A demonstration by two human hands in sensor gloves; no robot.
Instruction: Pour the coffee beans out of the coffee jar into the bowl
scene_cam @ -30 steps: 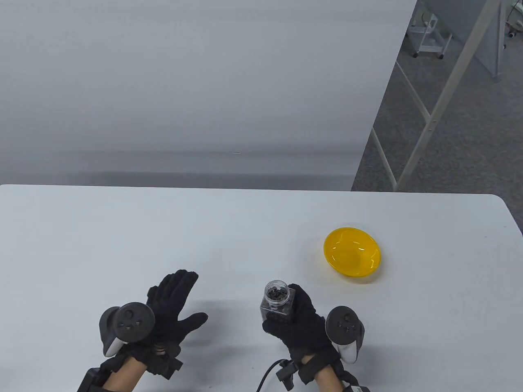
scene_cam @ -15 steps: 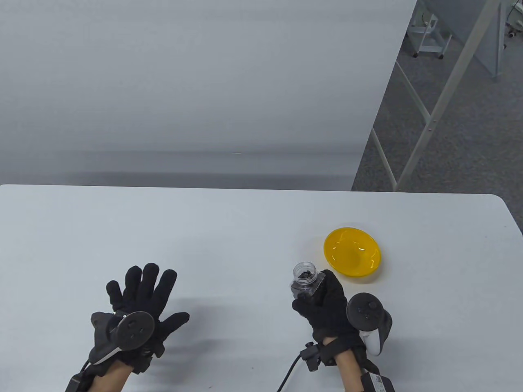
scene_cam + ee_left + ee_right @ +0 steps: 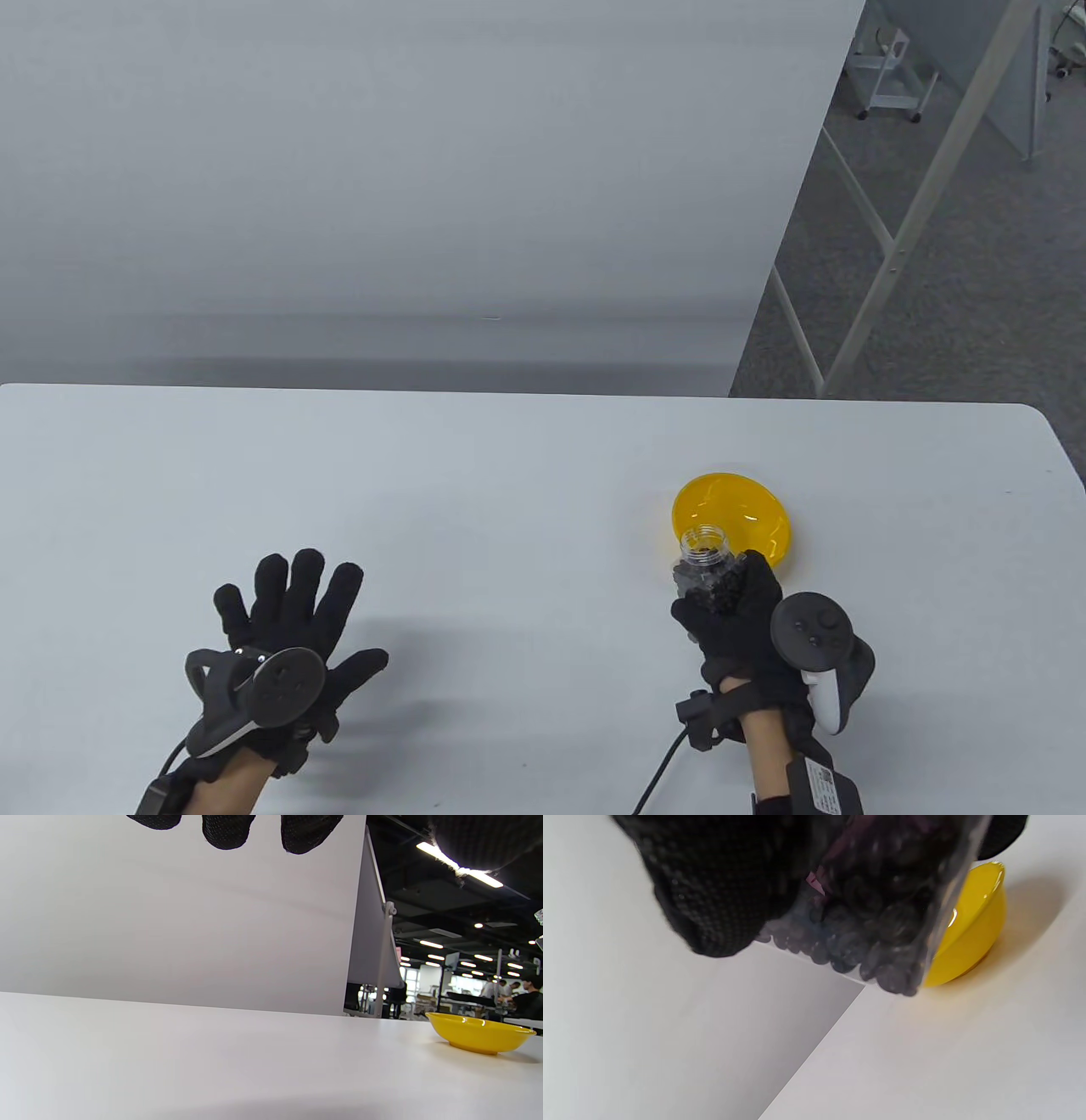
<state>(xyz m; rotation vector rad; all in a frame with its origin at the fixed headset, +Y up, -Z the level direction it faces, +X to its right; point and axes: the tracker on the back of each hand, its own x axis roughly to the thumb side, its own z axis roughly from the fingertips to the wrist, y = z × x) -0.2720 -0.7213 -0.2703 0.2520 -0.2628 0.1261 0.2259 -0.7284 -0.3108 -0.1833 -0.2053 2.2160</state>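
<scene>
A yellow bowl (image 3: 747, 514) sits on the white table (image 3: 509, 475) at the right; it also shows in the left wrist view (image 3: 479, 1033) and the right wrist view (image 3: 971, 929). My right hand (image 3: 721, 607) grips a clear, lidless coffee jar (image 3: 706, 564) with dark beans inside. The jar's open mouth lies over the bowl's near rim in the table view. In the right wrist view the jar (image 3: 882, 912) is tilted, held off the table. My left hand (image 3: 288, 611) is open with fingers spread, palm down, at the table's left; its fingertips (image 3: 229, 832) show in the left wrist view.
A grey partition wall (image 3: 382, 170) stands behind the table. The table's right edge (image 3: 1065, 458) lies a little beyond the bowl. A metal frame (image 3: 916, 195) stands on the carpet at the back right.
My right hand has carried the jar right and away from me, from mid-table to the bowl's near rim. My left hand turned palm down and settled slightly left.
</scene>
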